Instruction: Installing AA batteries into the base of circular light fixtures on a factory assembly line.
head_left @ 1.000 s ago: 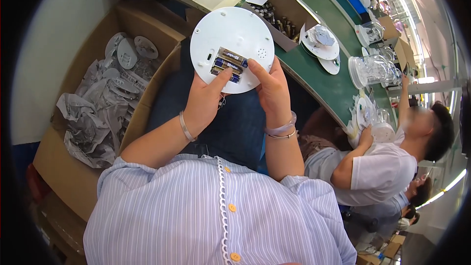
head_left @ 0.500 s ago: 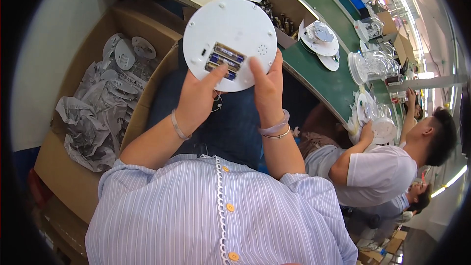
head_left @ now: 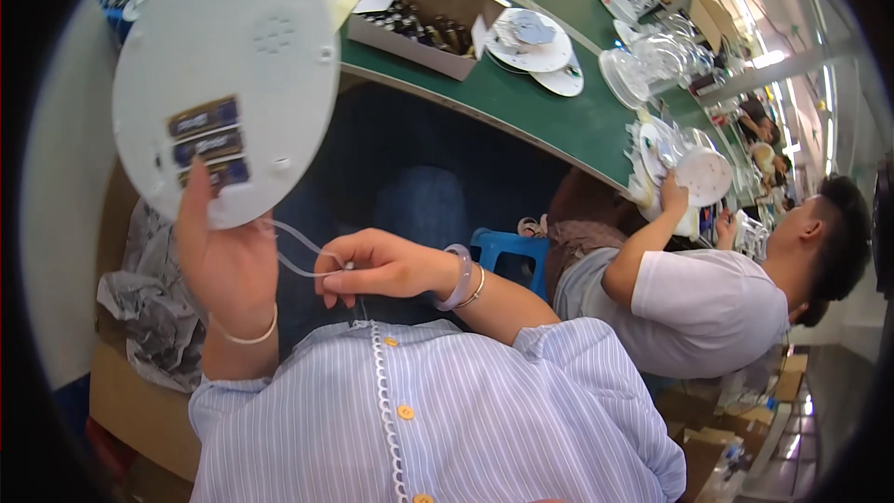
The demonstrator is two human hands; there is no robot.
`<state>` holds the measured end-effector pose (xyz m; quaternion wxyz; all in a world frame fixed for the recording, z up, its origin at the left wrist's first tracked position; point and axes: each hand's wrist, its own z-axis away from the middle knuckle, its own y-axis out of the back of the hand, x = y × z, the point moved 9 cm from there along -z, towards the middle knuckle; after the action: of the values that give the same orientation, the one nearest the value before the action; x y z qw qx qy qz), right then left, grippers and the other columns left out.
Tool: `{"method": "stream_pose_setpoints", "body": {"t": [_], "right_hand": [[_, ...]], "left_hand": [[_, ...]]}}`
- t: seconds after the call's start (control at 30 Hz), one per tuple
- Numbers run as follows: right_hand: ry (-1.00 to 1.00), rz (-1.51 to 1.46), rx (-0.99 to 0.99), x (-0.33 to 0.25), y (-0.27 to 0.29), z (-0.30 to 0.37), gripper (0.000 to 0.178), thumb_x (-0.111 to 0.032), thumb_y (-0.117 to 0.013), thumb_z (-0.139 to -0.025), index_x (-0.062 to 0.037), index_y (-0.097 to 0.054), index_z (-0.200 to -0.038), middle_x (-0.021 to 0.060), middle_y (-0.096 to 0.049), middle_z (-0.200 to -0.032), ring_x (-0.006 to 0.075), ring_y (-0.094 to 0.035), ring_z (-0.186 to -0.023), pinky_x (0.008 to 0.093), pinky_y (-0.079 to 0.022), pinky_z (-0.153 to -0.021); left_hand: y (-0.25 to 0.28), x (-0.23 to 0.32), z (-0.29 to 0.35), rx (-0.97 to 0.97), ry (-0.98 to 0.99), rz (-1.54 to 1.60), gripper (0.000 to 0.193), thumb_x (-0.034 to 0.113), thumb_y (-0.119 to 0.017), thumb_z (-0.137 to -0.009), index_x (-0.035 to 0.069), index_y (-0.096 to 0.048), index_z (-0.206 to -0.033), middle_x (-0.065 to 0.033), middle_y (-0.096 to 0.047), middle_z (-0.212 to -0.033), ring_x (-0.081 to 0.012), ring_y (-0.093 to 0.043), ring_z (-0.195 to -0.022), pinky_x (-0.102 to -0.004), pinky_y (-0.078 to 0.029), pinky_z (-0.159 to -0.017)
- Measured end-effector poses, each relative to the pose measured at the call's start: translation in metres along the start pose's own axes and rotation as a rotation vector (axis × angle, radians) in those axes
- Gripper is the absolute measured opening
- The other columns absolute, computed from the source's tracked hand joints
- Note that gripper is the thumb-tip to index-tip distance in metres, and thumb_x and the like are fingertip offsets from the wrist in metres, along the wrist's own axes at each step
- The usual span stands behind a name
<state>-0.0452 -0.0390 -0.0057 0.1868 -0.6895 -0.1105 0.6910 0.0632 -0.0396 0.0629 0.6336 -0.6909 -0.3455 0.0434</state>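
My left hand (head_left: pixel 228 270) grips the lower edge of a round white plastic disc (head_left: pixel 233 65), its thumb on the battery bay. Three batteries (head_left: pixel 207 142) lie side by side in that bay, and a group of small holes shows higher on the disc. From behind the disc a thin pale wire (head_left: pixel 300 236) loops to my right hand (head_left: pixel 382 265). The fingers of my right hand are closed on the wire near its end, where a small light tip shows. The disc's far face is hidden.
An open carton of batteries (head_left: pixel 410 51) stands on the green table (head_left: pixel 559 130), left of stacked white discs (head_left: pixel 529 42). Crumpled paper (head_left: pixel 154 307) fills a cardboard box at left. A blue stool (head_left: pixel 514 256) and a co-worker (head_left: pixel 708 326) handling white discs are at right.
The disc has moved up and left, closer to view, held by my left hand alone. My right hand has left it and come down to pinch the wire.
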Motion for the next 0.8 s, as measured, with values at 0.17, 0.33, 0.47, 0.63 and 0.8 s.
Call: {"method": "stream_pose_setpoints", "body": {"t": [0.17, 0.33, 0.47, 0.63, 0.8], "right_hand": [[0.041, 0.148, -0.003, -0.005, 0.000, 0.015, 0.022, -0.020, -0.044, -0.086, -0.0001, -0.050, -0.093, 0.0045, -0.056, -0.075, 0.0069, -0.045, -0.059, 0.0191, -0.039, -0.055], [0.067, 0.102, 0.025, -0.014, 0.006, 0.018, 0.023, -0.017, -0.038, -0.088, 0.0011, -0.046, -0.099, 0.0071, -0.057, -0.078, 0.0083, -0.047, -0.062, 0.0210, -0.041, -0.059], [0.116, 0.117, 0.215, -0.032, 0.021, 0.026, 0.028, -0.017, -0.037, -0.087, -0.0010, -0.039, -0.111, 0.0135, -0.057, -0.082, 0.0113, -0.051, -0.064, 0.0215, -0.042, -0.062], [0.291, -0.040, 0.646, -0.035, 0.079, 0.050, 0.013, -0.011, -0.046, -0.084, -0.0020, -0.050, -0.092, 0.0124, -0.059, -0.077, 0.0095, -0.051, -0.059, 0.0184, -0.041, -0.055], [0.400, 0.030, 0.742, -0.044, 0.078, 0.061, 0.016, -0.007, -0.051, -0.081, -0.0007, -0.057, -0.094, 0.0113, -0.061, -0.081, 0.0075, -0.051, -0.057, 0.0179, -0.041, -0.054]], "left_hand": [[-0.008, 0.016, -0.004, -0.073, -0.044, 0.028, 0.030, 0.011, -0.041, -0.086, -0.003, -0.041, -0.113, -0.0143, -0.051, -0.108, -0.0226, -0.052, -0.098, -0.0338, -0.044, -0.084], [-0.005, 0.020, -0.003, -0.035, -0.097, -0.003, 0.031, 0.008, -0.040, -0.086, -0.003, -0.039, -0.115, -0.0154, -0.050, -0.111, -0.0242, -0.051, -0.100, -0.0347, -0.045, -0.082], [0.003, 0.008, -0.015, -0.072, -0.020, 0.130, 0.033, 0.013, -0.039, -0.086, -0.001, -0.039, -0.116, -0.0147, -0.048, -0.114, -0.0276, -0.046, -0.105, -0.0436, -0.036, -0.091], [0.007, 0.000, -0.020, 0.110, -0.109, -0.019, 0.030, 0.011, -0.043, -0.084, 0.001, -0.042, -0.112, -0.0103, -0.052, -0.107, -0.0223, -0.051, -0.099, -0.0361, -0.043, -0.083], [0.007, 0.003, -0.014, 0.123, -0.169, -0.025, 0.026, 0.009, -0.045, -0.083, 0.001, -0.046, -0.108, -0.0079, -0.054, -0.104, -0.0177, -0.051, -0.097, -0.0315, -0.042, -0.084]]}}
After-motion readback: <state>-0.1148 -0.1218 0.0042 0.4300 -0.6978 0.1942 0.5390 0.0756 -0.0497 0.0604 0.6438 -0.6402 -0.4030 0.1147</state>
